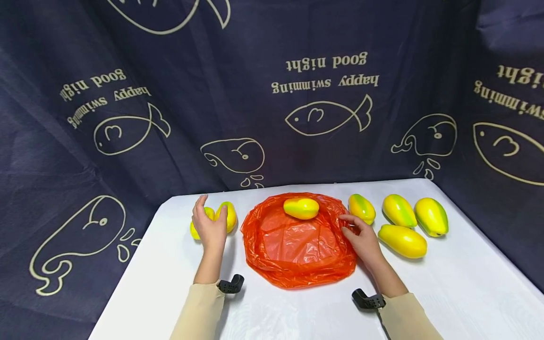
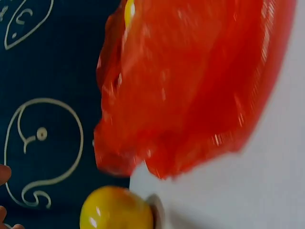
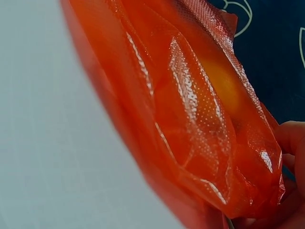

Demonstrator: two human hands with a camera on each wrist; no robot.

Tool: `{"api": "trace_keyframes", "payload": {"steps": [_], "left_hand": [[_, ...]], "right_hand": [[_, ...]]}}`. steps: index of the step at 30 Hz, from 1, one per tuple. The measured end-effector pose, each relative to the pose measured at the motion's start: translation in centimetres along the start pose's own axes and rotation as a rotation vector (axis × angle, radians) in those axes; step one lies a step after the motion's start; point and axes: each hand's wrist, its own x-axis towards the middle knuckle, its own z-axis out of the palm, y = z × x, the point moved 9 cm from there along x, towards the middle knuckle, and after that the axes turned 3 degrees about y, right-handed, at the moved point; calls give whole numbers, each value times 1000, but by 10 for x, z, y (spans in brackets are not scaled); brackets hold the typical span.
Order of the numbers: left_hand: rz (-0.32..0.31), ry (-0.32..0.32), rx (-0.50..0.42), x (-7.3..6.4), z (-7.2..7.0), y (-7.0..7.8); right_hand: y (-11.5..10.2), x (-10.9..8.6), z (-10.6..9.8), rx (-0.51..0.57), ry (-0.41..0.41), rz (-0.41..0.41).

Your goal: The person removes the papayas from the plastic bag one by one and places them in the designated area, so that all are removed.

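A red plastic bag [image 1: 293, 276] lies spread with its mouth open at the middle of the table. Inside, near its far rim, is one yellow papaya [image 1: 301, 208]. My right hand [image 1: 360, 238] holds the bag's right rim, with thumb and fingers at the plastic in the right wrist view. Left of the bag, my left hand [image 1: 211, 231] reaches over two papayas, its thumb apart from its fingers. One papaya [image 1: 231, 217] shows right beside the thumb; the other papaya [image 1: 195, 231] is partly hidden behind the hand. Only fingertips [image 2: 4, 174] show in the left wrist view.
Several more papayas lie right of the bag, the nearest papaya [image 1: 402, 241] just beyond my right hand. The white table [image 1: 293, 316] ends at the back against a dark blue curtain [image 1: 238, 94] printed with fish and whales.
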Motion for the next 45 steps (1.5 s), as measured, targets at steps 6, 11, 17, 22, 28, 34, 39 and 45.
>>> {"api": "trace_keyframes", "payload": {"steps": [6, 11, 17, 22, 28, 34, 39, 45], "left_hand": [[21, -121, -26, -12, 29, 22], [44, -260, -34, -27, 60, 35], [48, -367, -56, -43, 88, 42], [31, -453, -74, -54, 104, 43], [-53, -552, -145, -67, 123, 38], [-84, -623, -217, -78, 140, 44], [-31, -670, -237, -82, 153, 49], [-32, -696, -204, -82, 163, 46]], "right_hand": [[1, 0, -1, -4, 1, 4], [1, 0, -1, -8, 3, 1], [1, 1, 0, -10, -2, 2], [0, 0, 1, -15, -3, -12], [1, 0, 1, -22, -3, -23], [2, 1, 0, -25, -5, -15], [2, 1, 0, -16, -7, -10], [4, 1, 2, -14, -13, -5]]}}
